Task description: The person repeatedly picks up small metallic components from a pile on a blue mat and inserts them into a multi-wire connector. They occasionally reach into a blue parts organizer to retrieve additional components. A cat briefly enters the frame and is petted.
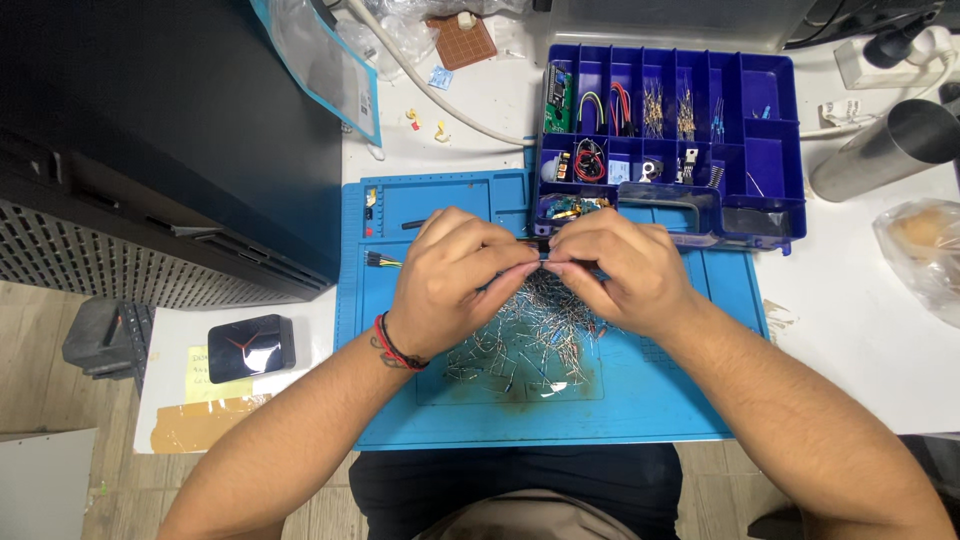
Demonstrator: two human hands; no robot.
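Note:
My left hand and my right hand meet over a blue work mat. Their fingertips pinch a small dark part between them; what it is cannot be told. Under the hands lies a heap of thin metal-legged components spread on the mat. A red and black band circles my left wrist.
A blue compartment box with wires and small parts stands behind the mat. A metal cylinder and a plastic bag sit at the right. A dark cabinet is on the left, a small black box below it.

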